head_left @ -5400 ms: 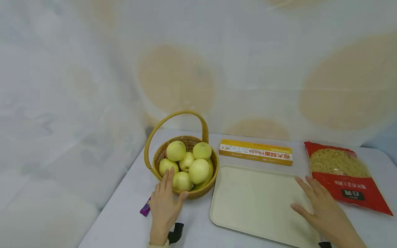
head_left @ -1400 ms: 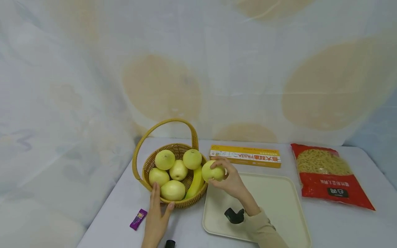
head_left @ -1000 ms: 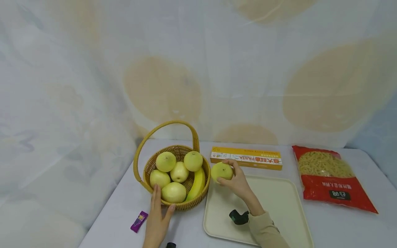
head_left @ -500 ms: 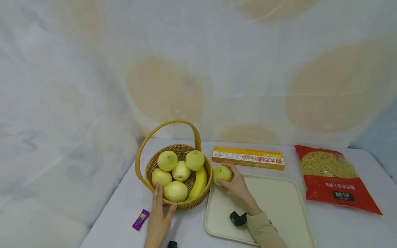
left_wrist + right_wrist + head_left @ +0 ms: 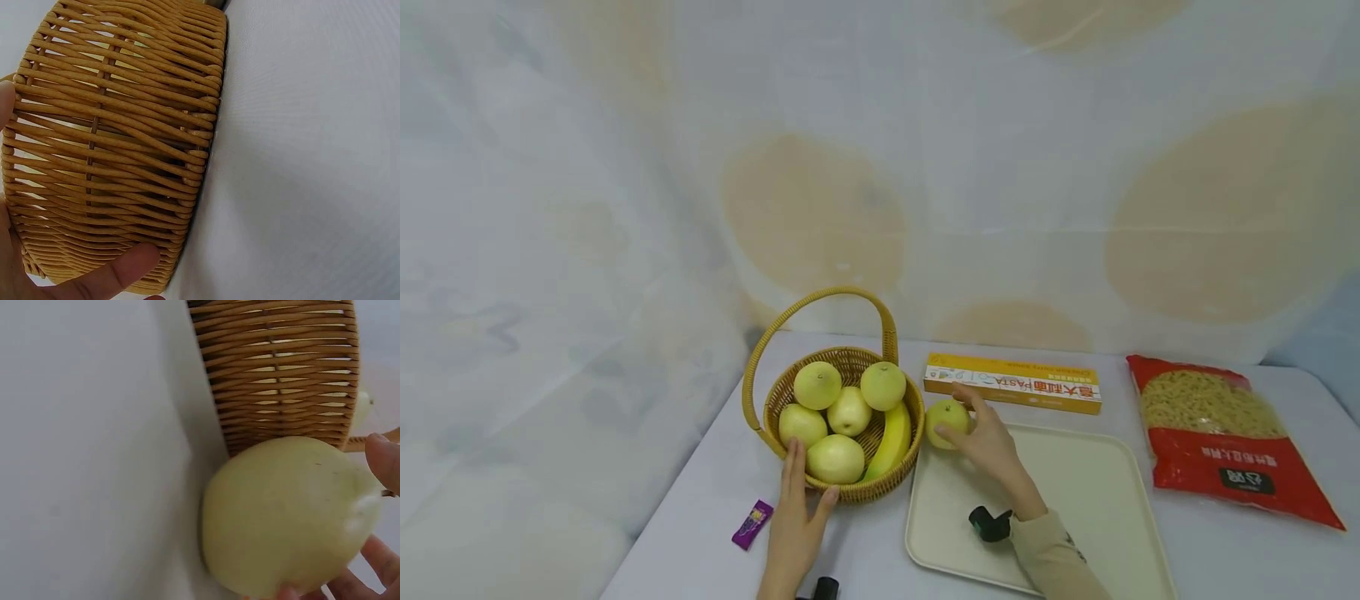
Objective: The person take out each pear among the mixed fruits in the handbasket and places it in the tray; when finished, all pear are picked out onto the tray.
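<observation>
At the far left corner of the cream tray sits a pale yellow-green pear, close beside the wicker basket. My right hand is around that pear, its fingers loosely spread; in the right wrist view the thumb stands off near the stem and some fingertips are at the pear's lower side. My left hand rests against the basket's near left side with straight fingers at the rim and the thumb on the outer wall. Several more pears and a banana lie in the basket.
A yellow pasta box lies behind the tray. Right of it is a red bag of pasta. A small purple packet lies left of my left hand. The basket's tall handle arches above the fruit.
My right hand took a pear from the basket, moved it rightward and lowered it onto the tray's corner; its fingers have now loosened. The left hand stays at the basket.
</observation>
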The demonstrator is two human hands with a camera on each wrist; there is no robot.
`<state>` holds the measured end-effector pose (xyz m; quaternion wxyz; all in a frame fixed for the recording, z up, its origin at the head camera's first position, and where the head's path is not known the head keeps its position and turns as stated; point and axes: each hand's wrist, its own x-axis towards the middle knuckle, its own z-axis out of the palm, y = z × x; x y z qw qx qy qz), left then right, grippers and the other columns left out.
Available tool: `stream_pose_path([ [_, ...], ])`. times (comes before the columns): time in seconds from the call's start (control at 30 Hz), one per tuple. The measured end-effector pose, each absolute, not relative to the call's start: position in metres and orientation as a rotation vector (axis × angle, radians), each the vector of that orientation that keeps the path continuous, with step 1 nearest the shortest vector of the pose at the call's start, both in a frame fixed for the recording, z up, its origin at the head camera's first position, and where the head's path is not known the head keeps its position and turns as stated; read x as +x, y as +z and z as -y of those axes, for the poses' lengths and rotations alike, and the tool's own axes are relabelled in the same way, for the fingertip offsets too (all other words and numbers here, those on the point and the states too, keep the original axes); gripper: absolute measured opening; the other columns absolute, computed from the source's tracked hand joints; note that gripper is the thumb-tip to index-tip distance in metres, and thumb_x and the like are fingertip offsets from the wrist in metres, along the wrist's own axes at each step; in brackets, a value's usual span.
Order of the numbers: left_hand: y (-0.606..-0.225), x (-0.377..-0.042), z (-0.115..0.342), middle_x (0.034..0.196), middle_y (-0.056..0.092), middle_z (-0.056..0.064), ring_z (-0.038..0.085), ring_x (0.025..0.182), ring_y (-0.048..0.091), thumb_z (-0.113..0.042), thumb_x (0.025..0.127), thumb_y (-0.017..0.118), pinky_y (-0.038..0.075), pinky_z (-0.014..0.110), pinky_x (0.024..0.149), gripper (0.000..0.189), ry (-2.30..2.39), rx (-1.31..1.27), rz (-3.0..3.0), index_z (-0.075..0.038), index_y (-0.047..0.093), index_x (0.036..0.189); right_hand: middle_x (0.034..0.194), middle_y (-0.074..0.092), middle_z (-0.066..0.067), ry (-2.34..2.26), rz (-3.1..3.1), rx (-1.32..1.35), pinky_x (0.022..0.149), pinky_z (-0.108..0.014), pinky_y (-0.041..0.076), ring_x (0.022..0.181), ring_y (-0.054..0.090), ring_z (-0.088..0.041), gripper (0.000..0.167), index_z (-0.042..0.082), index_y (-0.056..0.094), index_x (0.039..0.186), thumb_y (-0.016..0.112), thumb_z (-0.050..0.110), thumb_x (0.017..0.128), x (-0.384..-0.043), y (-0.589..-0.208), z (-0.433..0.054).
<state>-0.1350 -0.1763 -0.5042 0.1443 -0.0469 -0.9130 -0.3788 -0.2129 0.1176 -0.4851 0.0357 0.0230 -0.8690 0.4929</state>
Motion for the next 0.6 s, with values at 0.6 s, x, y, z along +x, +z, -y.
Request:
stream_pose_path([
  [0.6,-0.504,-0.135,0.176,0.163,0.012,0.014,0.045,0.142,0.030,-0.030,0.096,0.060,0.040,0.065,0.102,0.079,-1.105,-0.144,2.621,-0.012,0.014,0.157,0.143,0.045,-0.017,1.788,2.258,0.292,0.102,-0.051,0.044,0.126,0.047,-0.040,0.067,0.017,0.041,0.143,0.073,0.013,0.085,-0.202,-0.436,-0.097],
])
